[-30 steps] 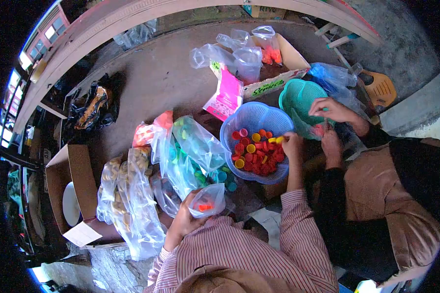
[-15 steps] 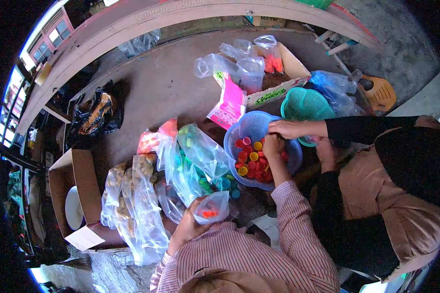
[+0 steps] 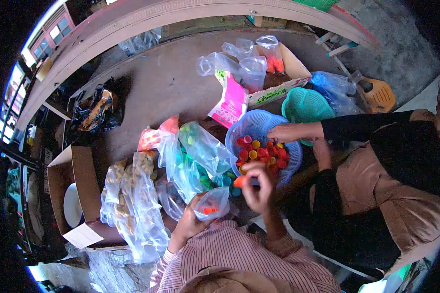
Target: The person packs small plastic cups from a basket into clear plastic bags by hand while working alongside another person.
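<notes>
My left hand (image 3: pixel 188 223) is closed around the side of a small clear plastic bag (image 3: pixel 219 198), its mouth spread. A few orange caps lie inside that bag. Between the fingers of my right hand (image 3: pixel 260 191) is an orange bottle cap (image 3: pixel 240 181); the hand is slightly blurred, just in front of a blue plastic basket (image 3: pixel 296 168). Red and yellow bottle caps (image 3: pixel 263 154) are heaped in the basket. A co-worker's hand (image 3: pixel 287 132) reaches over its right rim, and that person's other hand (image 3: pixel 322 153) is close beside it.
Filled clear bags of green caps (image 3: pixel 200 146) and of tan caps (image 3: pixel 143 195) lie to the left. A teal basket (image 3: pixel 305 103) and a cardboard box (image 3: pixel 278 93) with bags stand behind. A pink packet (image 3: pixel 230 108) leans there. Another cardboard box (image 3: pixel 87 180) is far left.
My right hand has come out of the blue basket toward me and the bag, now with an orange cap in its fingers. My left hand stays around the bag.
</notes>
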A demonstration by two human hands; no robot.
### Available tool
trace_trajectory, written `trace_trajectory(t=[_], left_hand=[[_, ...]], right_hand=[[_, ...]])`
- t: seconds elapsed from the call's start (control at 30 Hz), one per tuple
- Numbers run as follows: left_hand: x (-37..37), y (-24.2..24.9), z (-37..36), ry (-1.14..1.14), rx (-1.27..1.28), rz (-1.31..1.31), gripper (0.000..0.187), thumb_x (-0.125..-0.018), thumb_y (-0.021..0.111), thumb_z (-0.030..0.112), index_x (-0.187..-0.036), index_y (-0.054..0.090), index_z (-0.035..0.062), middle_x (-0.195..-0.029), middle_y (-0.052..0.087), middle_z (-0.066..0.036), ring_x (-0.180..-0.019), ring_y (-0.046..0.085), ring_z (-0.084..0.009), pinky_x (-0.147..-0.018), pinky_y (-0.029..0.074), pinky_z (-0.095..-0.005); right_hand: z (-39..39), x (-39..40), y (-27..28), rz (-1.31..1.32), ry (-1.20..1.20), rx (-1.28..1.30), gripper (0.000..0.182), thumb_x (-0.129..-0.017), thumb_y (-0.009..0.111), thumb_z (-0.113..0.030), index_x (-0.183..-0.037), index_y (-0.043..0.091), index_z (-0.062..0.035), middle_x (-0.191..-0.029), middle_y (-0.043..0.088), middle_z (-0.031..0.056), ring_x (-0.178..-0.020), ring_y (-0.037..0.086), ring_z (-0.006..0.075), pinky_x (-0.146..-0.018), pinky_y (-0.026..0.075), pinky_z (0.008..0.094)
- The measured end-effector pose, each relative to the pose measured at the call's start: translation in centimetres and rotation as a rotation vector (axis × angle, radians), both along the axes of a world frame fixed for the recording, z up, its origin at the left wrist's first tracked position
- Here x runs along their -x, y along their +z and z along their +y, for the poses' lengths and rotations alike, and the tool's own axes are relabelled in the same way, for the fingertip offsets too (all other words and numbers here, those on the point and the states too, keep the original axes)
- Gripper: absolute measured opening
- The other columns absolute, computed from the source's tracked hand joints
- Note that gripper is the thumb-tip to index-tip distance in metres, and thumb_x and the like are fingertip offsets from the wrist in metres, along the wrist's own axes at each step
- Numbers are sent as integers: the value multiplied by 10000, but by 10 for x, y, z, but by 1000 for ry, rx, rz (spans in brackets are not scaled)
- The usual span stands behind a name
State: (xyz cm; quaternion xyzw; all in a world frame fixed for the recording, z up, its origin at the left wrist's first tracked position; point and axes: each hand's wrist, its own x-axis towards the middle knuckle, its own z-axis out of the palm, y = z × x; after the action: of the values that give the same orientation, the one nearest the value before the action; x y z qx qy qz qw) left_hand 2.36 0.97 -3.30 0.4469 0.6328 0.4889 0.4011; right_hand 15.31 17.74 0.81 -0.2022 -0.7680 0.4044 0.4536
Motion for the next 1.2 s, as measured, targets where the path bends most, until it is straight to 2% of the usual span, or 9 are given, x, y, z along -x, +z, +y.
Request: trace_trajectory(t=[0.13, 0.37, 0.5, 0.63, 0.73, 0.9, 1.0, 1.07, 1.2], left_hand=[[-3, -3, 0, -14, -66, 150, 584, -599, 707, 58, -1122, 455, -10, -1143, 471, -172, -1054, 482, -310, -888, 381, -359], [-8, 2, -1, -18, -93, 179, 626, -599, 712, 44, -1156, 431, -4, -1077, 510, -127, -991, 514, -228, -854, 395, -321], [-7, 2, -4, -26, -52, 177, 614, -593, 718, 61, -1136, 438, 3, -1138, 479, -165, -1051, 489, -306, -883, 390, -352], [-8, 2, -7, 0, -51, 140, 611, -594, 714, 53, -1136, 438, 1, -1141, 487, -165, -1058, 485, -306, -894, 381, -346], [-8, 3, -6, -7, -68, 148, 617, -591, 714, 51, -1138, 433, -4, -1143, 486, -167, -1061, 483, -311, -897, 377, -343], [-8, 5, -7, 13, -31, 144, 640, -587, 714, 51, -1152, 419, -10, -1145, 480, -171, -1063, 480, -313, -898, 375, -342], [-7, 2, -9, 23, -33, 91, 652, -583, 709, 44, -1161, 413, -9, -1145, 477, -173, -1053, 486, -313, -894, 377, -343], [-6, -2, -12, 41, -70, 170, 647, -615, 704, 37, -1187, 404, -4, -1078, 517, -107, -998, 502, -199, -880, 378, -311], [-7, 5, -14, 66, -50, 161, 645, -617, 697, 29, -1190, 403, 7, -1069, 521, -107, -996, 504, -195, -875, 381, -307]], right_hand=[[-37, 7, 5, -249, 245, -221, 158, -600, 670, -91, -708, 560, -56, -1074, 514, 107, -1019, 489, 290, -861, 393, 397], [-45, 4, -2, -434, 314, -237, 158, -677, 664, -162, -763, 628, -34, -1142, 487, 150, -1092, 435, 319, -901, 371, 394], [-26, -2, 0, -311, 264, -156, 130, -710, 650, -136, -805, 638, -47, -1013, 563, 115, -954, 534, 274, -829, 419, 361], [24, -7, -31, -213, -155, 189, 78, -716, 621, -57, -785, 602, -25, -755, 572, 76, -680, 563, 202, -600, 446, 285], [71, -6, -69, -401, -176, 150, 133, -692, 605, -42, -824, 592, -37, -828, 563, 112, -717, 551, 271, -655, 439, 364], [104, 24, -114, -853, -148, -398, 191, -642, 611, -67, -831, 638, -87, -881, 570, 122, -870, 522, 296, -771, 414, 413], [107, 32, -125, -805, -125, -486, 213, -623, 608, -49, -829, 634, -94, -924, 565, 130, -913, 503, 306, -807, 401, 407], [109, 31, -127, -861, -103, -505, 214, -618, 609, -47, -827, 625, -91, -919, 570, 128, -888, 515, 312, -791, 416, 406], [113, 20, -133, -491, -245, -93, 125, -675, 642, -104, -769, 568, -64, -868, 578, 84, -798, 553, 230, -667, 448, 335]])
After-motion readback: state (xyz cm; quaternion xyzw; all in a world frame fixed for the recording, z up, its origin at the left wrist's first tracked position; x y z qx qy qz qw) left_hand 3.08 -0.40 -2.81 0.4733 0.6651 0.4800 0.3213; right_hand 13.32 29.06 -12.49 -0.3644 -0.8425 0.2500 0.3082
